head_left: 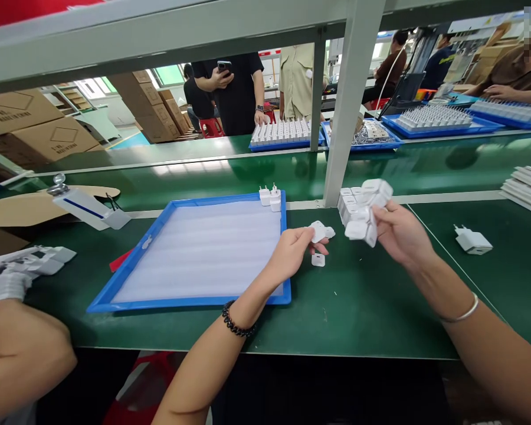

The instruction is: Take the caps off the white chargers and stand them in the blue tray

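Note:
My left hand [292,251] pinches a small white plastic piece [317,231] with rounded corners, just right of the blue tray [230,303]. Below those fingers a small white square part [318,260] with a slot shows against the green bench; whether it touches a finger I cannot tell. My right hand [402,233] is closed on several white charger housings [360,229] in a loose bunch. Behind them sits a cluster of similar white blocks [347,203]; where it meets the held ones is unclear. White plug chargers [275,199] stand in the tray's far right corner.
A lone white plug charger [473,241] lies at right. Flat white stacks [528,189] are at the far right edge. A metal post [343,112] rises behind the bench. At left are a pump dispenser [82,206] and another person's arm [22,348]. Filled trays [281,134] line the back.

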The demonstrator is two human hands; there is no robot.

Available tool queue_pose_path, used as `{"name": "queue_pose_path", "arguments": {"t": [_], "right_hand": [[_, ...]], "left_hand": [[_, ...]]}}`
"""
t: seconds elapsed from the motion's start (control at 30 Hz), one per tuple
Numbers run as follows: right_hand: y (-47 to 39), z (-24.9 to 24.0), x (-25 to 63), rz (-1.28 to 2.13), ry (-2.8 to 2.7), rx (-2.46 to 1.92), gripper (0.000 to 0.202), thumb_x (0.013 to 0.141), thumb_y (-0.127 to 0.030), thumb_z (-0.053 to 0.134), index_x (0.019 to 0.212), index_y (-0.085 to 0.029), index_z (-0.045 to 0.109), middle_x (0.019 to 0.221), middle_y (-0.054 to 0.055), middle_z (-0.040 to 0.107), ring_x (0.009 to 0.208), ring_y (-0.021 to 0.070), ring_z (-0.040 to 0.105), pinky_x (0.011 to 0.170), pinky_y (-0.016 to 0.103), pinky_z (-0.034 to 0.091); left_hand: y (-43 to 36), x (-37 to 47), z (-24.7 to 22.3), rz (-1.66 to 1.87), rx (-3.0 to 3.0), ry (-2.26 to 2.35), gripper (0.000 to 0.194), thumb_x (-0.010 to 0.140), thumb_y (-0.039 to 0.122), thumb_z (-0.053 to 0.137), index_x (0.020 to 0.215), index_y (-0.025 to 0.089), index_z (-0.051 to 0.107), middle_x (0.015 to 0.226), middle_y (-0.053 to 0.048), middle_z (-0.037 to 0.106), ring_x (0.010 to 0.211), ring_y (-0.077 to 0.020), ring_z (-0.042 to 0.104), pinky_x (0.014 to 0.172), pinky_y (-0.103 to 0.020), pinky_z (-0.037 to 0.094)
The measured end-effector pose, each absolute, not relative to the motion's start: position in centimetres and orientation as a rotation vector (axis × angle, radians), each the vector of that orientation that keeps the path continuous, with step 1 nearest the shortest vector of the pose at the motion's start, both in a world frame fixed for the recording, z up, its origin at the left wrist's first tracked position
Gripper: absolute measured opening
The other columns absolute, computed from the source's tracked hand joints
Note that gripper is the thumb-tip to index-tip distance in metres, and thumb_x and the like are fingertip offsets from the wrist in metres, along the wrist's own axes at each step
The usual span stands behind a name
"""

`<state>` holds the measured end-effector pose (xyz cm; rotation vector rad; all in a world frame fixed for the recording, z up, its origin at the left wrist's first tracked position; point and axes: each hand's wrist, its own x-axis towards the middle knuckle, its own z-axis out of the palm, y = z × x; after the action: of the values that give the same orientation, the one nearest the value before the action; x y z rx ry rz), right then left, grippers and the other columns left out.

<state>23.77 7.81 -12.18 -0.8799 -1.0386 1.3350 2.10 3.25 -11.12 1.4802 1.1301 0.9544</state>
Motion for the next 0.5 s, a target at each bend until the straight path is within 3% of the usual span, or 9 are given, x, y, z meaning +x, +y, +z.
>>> {"name": "queue_pose_path", "arguments": {"t": [0.13, 0.27, 0.33, 0.5], "right_hand": [[8.2, -12.0, 24.2, 1.288, -1.019, -0.923, 0.032, 0.074, -0.031, 0.079, 0.103, -0.021, 0.07, 0.109, 0.01, 0.075, 0.107, 0.0318, 0.07, 0.086, 0.044, 0.059], [7.2, -12.4, 22.6, 1.394, -1.065, -0.912, 0.04, 0.072, -0.033, 0.084, 0.108, -0.022, 0.069, 0.099, 0.006, 0.077, 0.095, 0.0275, 0.073, 0.08, 0.039, 0.06], [6.7, -12.8, 21.9, 1.401, -1.11, -0.899, 0.044, 0.075, -0.037, 0.084, 0.114, -0.025, 0.066, 0.096, 0.004, 0.077, 0.089, 0.0249, 0.074, 0.074, 0.037, 0.061], [6.1, -13.6, 21.0, 1.386, -1.229, -0.885, 0.047, 0.079, -0.046, 0.079, 0.119, -0.028, 0.062, 0.094, 0.002, 0.077, 0.078, 0.0219, 0.073, 0.066, 0.034, 0.059]], "left_hand": [[3.4, 1.8, -11.8, 0.737, 1.614, 1.324, 0.048, 0.092, 0.053, 0.05, 0.077, 0.013, 0.071, 0.081, -0.007, 0.074, 0.067, -0.014, 0.056, 0.066, -0.026, 0.043], [3.0, 2.3, -12.4, 0.75, 1.681, 1.441, 0.05, 0.09, 0.059, 0.055, 0.118, 0.019, 0.064, 0.099, -0.004, 0.072, 0.068, -0.0131, 0.058, 0.066, -0.026, 0.044], [2.8, 2.7, -12.5, 0.737, 1.662, 1.364, 0.053, 0.091, 0.059, 0.055, 0.128, 0.021, 0.057, 0.104, -0.004, 0.072, 0.071, -0.0139, 0.061, 0.069, -0.027, 0.046], [2.4, 3.3, -12.2, 0.681, 1.833, 1.315, 0.039, 0.098, 0.05, 0.046, 0.115, 0.019, 0.063, 0.087, -0.002, 0.068, 0.073, -0.0161, 0.057, 0.068, -0.027, 0.042]]}}
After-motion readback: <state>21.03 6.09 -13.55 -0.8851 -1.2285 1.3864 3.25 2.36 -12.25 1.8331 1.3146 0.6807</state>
